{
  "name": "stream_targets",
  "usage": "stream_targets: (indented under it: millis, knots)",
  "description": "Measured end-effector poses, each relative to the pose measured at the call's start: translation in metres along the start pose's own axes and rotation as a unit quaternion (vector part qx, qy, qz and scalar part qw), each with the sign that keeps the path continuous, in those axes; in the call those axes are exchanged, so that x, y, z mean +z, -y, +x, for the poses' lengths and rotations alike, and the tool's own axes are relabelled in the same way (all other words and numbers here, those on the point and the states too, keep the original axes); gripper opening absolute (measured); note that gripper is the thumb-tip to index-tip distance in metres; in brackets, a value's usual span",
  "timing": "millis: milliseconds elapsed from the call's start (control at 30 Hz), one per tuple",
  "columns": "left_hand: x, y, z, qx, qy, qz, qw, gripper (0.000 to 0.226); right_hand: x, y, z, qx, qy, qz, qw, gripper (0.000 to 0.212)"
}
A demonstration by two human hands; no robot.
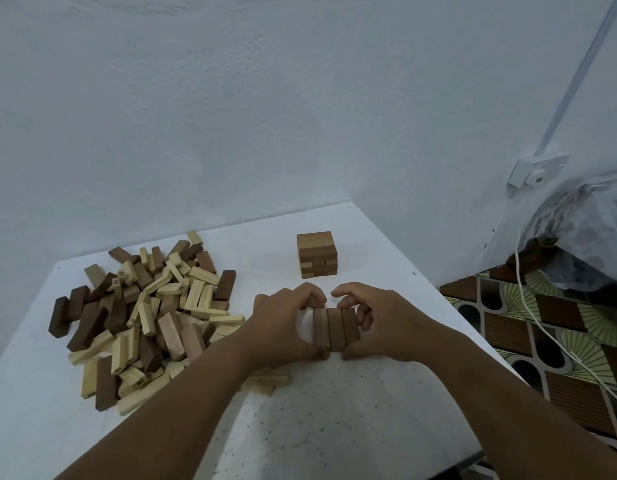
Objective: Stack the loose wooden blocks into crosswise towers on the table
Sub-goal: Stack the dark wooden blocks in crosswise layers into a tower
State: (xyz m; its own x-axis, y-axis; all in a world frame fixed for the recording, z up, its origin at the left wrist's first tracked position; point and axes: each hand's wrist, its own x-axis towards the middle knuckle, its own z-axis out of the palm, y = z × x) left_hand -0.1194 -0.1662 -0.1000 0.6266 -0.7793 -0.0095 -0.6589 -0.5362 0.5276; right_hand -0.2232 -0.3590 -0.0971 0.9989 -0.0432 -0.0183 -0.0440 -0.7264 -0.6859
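Three brown wooden blocks [336,328] lie side by side in a row on the white table [335,410], forming one layer. My left hand [283,327] curls around the row's left side, thumb at the near end and fingers at the far end. My right hand [376,323] grips the right side the same way. A short finished tower [316,254] of crosswise layers stands behind the hands. A big heap of loose blocks [144,313], pale, tan and dark brown, covers the table's left half.
A few pale blocks [269,379] lie under my left forearm. The table's right edge drops to a patterned floor [542,341] with a white cable [542,323]. A plastic-wrapped bundle [584,230] sits at the far right below a wall socket [539,169].
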Motion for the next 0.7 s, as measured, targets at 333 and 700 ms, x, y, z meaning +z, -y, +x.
stream_targets:
  millis: [333, 700]
  knots:
    - [-0.002, 0.005, 0.0, 0.007, -0.028, -0.056, 0.998, 0.067, 0.0, -0.005, 0.004, -0.036, -0.038, 0.009, 0.999, 0.062]
    - [-0.017, 0.01, 0.007, 0.025, -0.067, -0.089, 0.993, 0.066, -0.013, 0.006, 0.019, -0.047, -0.043, 0.016, 0.998, 0.06]
